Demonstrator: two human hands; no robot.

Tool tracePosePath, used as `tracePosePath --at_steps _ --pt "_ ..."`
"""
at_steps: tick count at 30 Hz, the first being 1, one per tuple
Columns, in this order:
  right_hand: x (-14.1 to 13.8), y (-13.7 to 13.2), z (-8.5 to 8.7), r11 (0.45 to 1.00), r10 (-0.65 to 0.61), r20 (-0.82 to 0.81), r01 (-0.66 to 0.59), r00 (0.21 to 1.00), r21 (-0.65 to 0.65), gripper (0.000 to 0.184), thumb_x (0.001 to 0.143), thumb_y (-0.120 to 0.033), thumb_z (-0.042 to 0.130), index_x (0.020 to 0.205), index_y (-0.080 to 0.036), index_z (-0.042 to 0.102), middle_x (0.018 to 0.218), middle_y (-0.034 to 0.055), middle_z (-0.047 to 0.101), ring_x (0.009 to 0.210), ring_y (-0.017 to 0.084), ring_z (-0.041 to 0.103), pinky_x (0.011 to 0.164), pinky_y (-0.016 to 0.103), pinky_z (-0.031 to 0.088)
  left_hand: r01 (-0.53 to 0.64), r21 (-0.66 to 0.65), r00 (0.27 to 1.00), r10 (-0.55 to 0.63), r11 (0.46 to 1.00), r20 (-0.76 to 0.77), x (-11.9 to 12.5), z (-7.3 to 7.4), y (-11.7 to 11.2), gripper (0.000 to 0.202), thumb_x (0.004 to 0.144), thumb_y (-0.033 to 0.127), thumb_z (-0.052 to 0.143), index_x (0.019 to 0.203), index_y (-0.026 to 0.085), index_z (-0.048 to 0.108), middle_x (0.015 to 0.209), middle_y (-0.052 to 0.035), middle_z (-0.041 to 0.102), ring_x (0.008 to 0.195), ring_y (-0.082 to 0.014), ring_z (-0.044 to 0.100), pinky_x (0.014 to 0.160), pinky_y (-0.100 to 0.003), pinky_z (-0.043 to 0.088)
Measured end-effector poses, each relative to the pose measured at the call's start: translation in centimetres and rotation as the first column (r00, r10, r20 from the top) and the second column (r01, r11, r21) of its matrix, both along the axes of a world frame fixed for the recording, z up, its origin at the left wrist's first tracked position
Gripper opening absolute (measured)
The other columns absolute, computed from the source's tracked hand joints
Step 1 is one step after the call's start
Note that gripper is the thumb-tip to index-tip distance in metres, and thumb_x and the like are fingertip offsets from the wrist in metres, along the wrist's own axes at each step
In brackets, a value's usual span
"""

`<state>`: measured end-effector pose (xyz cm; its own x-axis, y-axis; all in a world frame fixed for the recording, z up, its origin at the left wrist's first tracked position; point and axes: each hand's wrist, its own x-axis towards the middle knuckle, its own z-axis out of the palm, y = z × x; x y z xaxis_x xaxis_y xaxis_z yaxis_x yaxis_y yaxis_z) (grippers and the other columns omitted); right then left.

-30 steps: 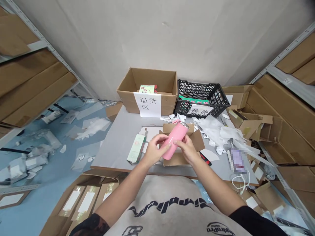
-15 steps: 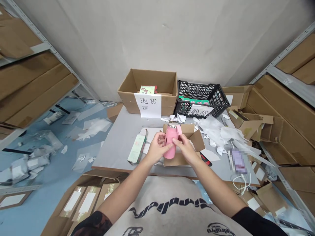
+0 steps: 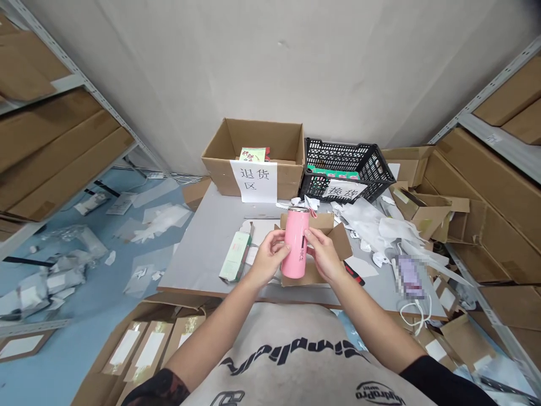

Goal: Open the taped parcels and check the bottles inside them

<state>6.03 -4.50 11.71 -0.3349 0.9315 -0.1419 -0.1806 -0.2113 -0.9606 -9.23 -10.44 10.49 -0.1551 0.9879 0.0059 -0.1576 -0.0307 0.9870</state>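
A pink insulated bottle [image 3: 295,248] with a metal rim is held upright between both hands, with dark "NICE" lettering along its right side. On its left side my left hand [image 3: 270,256] is closed around it, thumb across the front. My right hand [image 3: 324,254] grips the opposite side with its fingertips. Below and behind the bottle lies an opened small cardboard box [image 3: 341,243] on the grey table [image 3: 190,242]. Left of my left hand rests a pale green carton [image 3: 235,256]. A black-and-red object [image 3: 354,273] shows partly beside the cardboard box.
At the back stand a large cardboard box [image 3: 215,166] with a paper sign and a black plastic crate [image 3: 376,169] holding green and pink items. Torn white paper [image 3: 363,220] and a phone [image 3: 409,276] with a cable lie on the right. Shelves with cartons flank both sides.
Between my hands the bottle has turned about its upright axis: the lettering now shows, and the pink strap has gone from the right front to behind the top.
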Motion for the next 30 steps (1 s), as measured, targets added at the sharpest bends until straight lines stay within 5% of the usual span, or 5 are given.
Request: tracePosePath --at_steps 7,14,21,24,30 --pt "-0.7 -0.5 -1.1 0.997 -0.042 0.008 0.042 0.999 -0.058 0.052 0.068 -0.036 0.083 0.112 -0.027 0.057 0.100 0.0015 0.066 0.093 0.020 0.061 0.079 0.033 0.051 -0.089 0.069 0.943 0.106 0.994 -0.315 -0.1 -0.1 -0.3 0.023 0.082 0.035 0.070 0.098 0.020 0.063 0.101 -0.0060 0.065 0.090 -0.0174 0.062 0.076 -0.029 0.051" --pt "-1.3 0.1 -1.0 0.997 0.076 -0.023 -0.076 0.997 0.020 0.040 0.069 -0.036 0.081 0.104 -0.023 0.067 0.105 0.0035 0.068 0.099 0.023 0.059 0.086 0.033 0.048 0.156 -0.029 0.988 -0.155 0.987 0.005 -1.3 -0.6 0.2 0.041 0.088 0.042 0.064 0.123 0.022 0.057 0.124 -0.0080 0.063 0.111 -0.0214 0.060 0.095 -0.035 0.049" --pt "-2.3 0.6 -1.4 0.999 -0.010 0.053 0.009 0.999 0.037 0.046 0.067 -0.040 0.082 0.107 -0.025 0.062 0.103 0.0031 0.069 0.095 0.021 0.061 0.084 0.034 0.048 -0.100 -0.039 0.972 0.089 0.994 -0.218 -0.7 -1.4 -0.1 0.047 0.082 0.042 0.072 0.120 0.021 0.055 0.119 -0.0089 0.063 0.096 -0.0195 0.063 0.081 -0.032 0.052" --pt "-2.2 0.8 -1.1 0.999 0.012 0.039 -0.013 0.999 0.029 0.047 0.065 -0.040 0.082 0.106 -0.024 0.066 0.107 0.0044 0.069 0.096 0.023 0.061 0.083 0.035 0.049 -0.054 0.027 0.965 0.059 0.998 -0.254 -1.5 -1.0 -0.3 0.043 0.086 0.039 0.067 0.124 0.023 0.054 0.123 -0.0083 0.060 0.100 -0.0192 0.061 0.086 -0.033 0.051" --pt "-2.1 1.3 -0.6 0.998 0.024 -0.085 -0.029 0.996 -0.060 0.032 0.075 -0.044 0.073 0.098 -0.023 0.067 0.099 0.0033 0.070 0.090 0.020 0.062 0.083 0.035 0.050 0.199 -0.057 0.979 -0.200 0.978 -0.023 -2.8 -1.3 0.5 0.051 0.087 0.042 0.065 0.131 0.023 0.047 0.127 -0.0104 0.060 0.111 -0.0225 0.061 0.091 -0.036 0.051"
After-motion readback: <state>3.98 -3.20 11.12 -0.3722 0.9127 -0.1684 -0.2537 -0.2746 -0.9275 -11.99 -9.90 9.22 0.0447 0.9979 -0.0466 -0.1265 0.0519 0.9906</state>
